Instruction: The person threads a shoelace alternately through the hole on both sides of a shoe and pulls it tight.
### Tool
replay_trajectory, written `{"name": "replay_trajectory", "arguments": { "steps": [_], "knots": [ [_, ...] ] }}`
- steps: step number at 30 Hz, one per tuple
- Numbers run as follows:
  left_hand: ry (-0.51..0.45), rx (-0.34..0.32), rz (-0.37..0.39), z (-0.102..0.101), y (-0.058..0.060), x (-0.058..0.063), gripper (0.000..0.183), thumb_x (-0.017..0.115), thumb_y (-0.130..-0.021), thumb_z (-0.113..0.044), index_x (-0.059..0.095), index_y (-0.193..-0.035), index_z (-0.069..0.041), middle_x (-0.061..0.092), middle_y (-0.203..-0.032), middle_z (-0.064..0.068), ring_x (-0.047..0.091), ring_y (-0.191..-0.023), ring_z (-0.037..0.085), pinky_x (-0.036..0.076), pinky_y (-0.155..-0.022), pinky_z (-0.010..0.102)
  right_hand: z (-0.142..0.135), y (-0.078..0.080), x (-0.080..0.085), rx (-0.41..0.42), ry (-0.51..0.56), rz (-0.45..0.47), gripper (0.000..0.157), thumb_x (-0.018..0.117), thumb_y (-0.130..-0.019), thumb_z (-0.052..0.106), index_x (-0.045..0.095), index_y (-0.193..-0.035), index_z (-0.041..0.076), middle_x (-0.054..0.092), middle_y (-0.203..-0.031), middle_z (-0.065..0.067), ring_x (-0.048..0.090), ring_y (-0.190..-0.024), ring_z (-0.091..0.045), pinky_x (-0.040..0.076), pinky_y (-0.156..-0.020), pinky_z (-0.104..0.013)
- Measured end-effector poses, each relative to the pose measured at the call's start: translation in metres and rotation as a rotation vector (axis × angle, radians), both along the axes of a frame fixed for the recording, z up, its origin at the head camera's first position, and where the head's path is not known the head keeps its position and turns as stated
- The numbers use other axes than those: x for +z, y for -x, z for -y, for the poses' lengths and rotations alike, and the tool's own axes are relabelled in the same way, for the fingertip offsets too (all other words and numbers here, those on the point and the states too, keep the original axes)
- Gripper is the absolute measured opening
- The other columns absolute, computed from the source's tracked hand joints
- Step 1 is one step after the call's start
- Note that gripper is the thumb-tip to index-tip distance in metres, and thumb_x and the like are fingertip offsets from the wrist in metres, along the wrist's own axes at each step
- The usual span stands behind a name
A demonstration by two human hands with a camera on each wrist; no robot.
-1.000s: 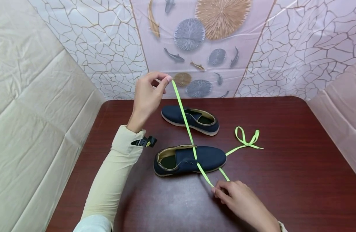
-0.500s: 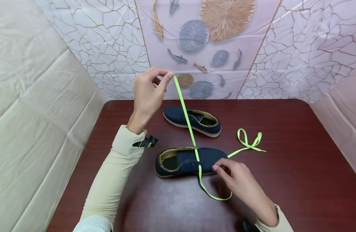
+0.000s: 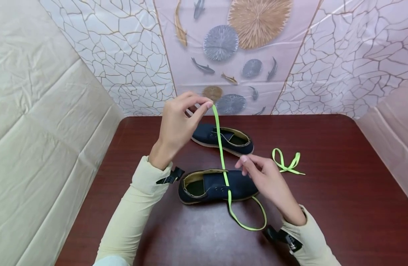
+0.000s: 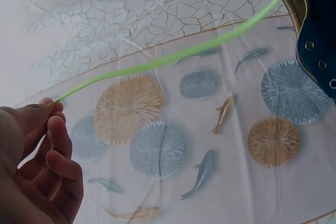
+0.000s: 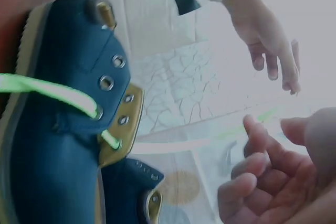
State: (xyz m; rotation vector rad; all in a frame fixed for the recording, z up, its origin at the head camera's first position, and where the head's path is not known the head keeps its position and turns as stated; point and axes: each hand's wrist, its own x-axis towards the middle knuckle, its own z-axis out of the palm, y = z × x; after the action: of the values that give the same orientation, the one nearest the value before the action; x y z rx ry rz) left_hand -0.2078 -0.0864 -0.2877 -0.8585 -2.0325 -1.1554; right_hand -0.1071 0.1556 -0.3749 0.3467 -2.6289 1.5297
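Note:
My left hand (image 3: 179, 122) pinches the tip of a flat neon-green shoelace (image 3: 220, 144) between thumb and forefinger, high above the table. From there the lace drops to a navy shoe (image 3: 240, 184) lying sideways, toe to the right. In the right wrist view, the lace passes through the front eyelet of both flaps; the other metal eyelets (image 5: 106, 82) are bare. On the near side it forms a loop on the table. My right hand (image 3: 268, 177) hovers by the toe, holding nothing, with a gap between thumb and forefinger.
A second navy shoe (image 3: 204, 135), with no lace in it, sits behind the first, toe to the left. A looped green lace end (image 3: 285, 168) lies to the right on the dark red-brown table (image 3: 340, 207). A patterned cloth (image 3: 257, 85) hangs behind the table.
My right hand has let go of the lace on the near side and moved up and away over the shoe's toe. My left hand has lowered slightly rightward, and the lace hangs slacker.

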Motion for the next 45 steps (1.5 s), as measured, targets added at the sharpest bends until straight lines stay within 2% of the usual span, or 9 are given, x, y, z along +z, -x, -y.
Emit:
{"name": "replay_trajectory", "arguments": {
  "steps": [9, 14, 19, 22, 28, 32, 35, 39, 45],
  "knots": [
    [0.029, 0.009, -0.022, -0.005, -0.015, -0.02, 0.01, 0.08, -0.096, -0.015, 0.084, -0.1, -0.006, 0.075, -0.09, 0.002, 0.061, -0.068, 0.008, 0.048, -0.06, 0.025, 0.014, 0.026, 0.004, 0.01, 0.247, 0.126, 0.045, 0.051, -0.113, 0.037, 0.07, -0.093, 0.001, 0.043, -0.061, -0.004, 0.036, -0.054, -0.016, 0.034, -0.056, -0.03],
    [0.05, -0.018, -0.046, -0.007, -0.024, -0.047, 0.009, 0.08, -0.096, -0.015, 0.084, -0.101, -0.009, 0.076, -0.093, 0.001, 0.064, -0.074, 0.008, 0.048, -0.06, 0.023, 0.021, 0.038, -0.007, 0.044, 0.351, 0.261, 0.051, 0.048, -0.113, 0.04, 0.069, -0.095, -0.003, 0.049, -0.068, -0.005, 0.032, -0.052, -0.012, 0.03, -0.053, -0.026],
    [0.175, -0.018, -0.054, -0.008, -0.031, -0.077, 0.007, 0.083, -0.094, -0.018, 0.085, -0.099, -0.013, 0.075, -0.092, -0.003, 0.069, -0.078, 0.005, 0.051, -0.063, 0.02, 0.023, 0.044, -0.02, 0.08, 0.397, 0.403, 0.052, 0.047, -0.112, 0.046, 0.07, -0.092, 0.003, 0.054, -0.074, -0.001, 0.033, -0.055, -0.011, 0.031, -0.055, -0.024],
    [0.247, -0.045, -0.047, -0.005, -0.036, -0.086, 0.006, 0.084, -0.092, -0.02, 0.085, -0.096, -0.016, 0.075, -0.092, -0.006, 0.069, -0.078, 0.003, 0.052, -0.064, 0.02, 0.024, 0.046, -0.027, 0.102, 0.419, 0.443, 0.048, 0.05, -0.113, 0.043, 0.069, -0.088, 0.006, 0.054, -0.073, 0.002, 0.034, -0.055, -0.01, 0.031, -0.053, -0.023],
    [0.386, -0.116, -0.058, -0.002, -0.041, -0.087, 0.005, 0.085, -0.091, -0.019, 0.085, -0.096, -0.017, 0.074, -0.093, -0.008, 0.069, -0.082, 0.003, 0.054, -0.066, 0.02, 0.022, 0.045, -0.03, 0.166, 0.394, 0.493, 0.046, 0.054, -0.112, 0.036, 0.067, -0.089, -0.002, 0.053, -0.07, 0.003, 0.032, -0.051, -0.008, 0.026, -0.049, -0.021],
    [0.431, -0.156, -0.085, -0.001, -0.043, -0.085, 0.007, 0.086, -0.09, -0.019, 0.085, -0.097, -0.019, 0.074, -0.095, -0.009, 0.07, -0.085, 0.003, 0.055, -0.067, 0.02, 0.021, 0.044, -0.03, 0.224, 0.367, 0.544, 0.049, 0.052, -0.112, 0.039, 0.067, -0.084, 0.002, 0.052, -0.069, 0.003, 0.027, -0.048, -0.007, 0.024, -0.047, -0.02],
    [0.464, -0.186, -0.107, -0.002, -0.043, -0.085, 0.009, 0.086, -0.09, -0.022, 0.084, -0.098, -0.02, 0.074, -0.096, -0.011, 0.071, -0.088, 0.002, 0.055, -0.069, 0.02, 0.022, 0.045, -0.033, 0.249, 0.42, 0.566, 0.047, 0.053, -0.112, 0.034, 0.064, -0.079, 0.003, 0.05, -0.069, 0.003, 0.028, -0.048, -0.006, 0.023, -0.047, -0.02],
    [0.507, -0.199, -0.105, -0.004, -0.042, -0.087, 0.009, 0.085, -0.092, -0.027, 0.083, -0.098, -0.021, 0.073, -0.097, -0.013, 0.07, -0.088, 0.0, 0.054, -0.068, 0.019, 0.019, 0.047, -0.035, 0.275, 0.481, 0.574, 0.04, 0.053, -0.111, 0.023, 0.061, -0.077, 0.004, 0.049, -0.069, 0.004, 0.03, -0.049, -0.006, 0.022, -0.047, -0.019],
    [0.532, -0.197, -0.067, -0.004, -0.041, -0.087, 0.007, 0.086, -0.091, -0.026, 0.083, -0.095, -0.023, 0.073, -0.095, -0.015, 0.069, -0.084, -0.001, 0.052, -0.065, 0.019, 0.011, 0.049, -0.031, 0.326, 0.475, 0.556, 0.036, 0.055, -0.111, 0.02, 0.062, -0.081, 0.002, 0.05, -0.071, 0.002, 0.028, -0.052, -0.006, 0.022, -0.048, -0.02]
  ]
}}
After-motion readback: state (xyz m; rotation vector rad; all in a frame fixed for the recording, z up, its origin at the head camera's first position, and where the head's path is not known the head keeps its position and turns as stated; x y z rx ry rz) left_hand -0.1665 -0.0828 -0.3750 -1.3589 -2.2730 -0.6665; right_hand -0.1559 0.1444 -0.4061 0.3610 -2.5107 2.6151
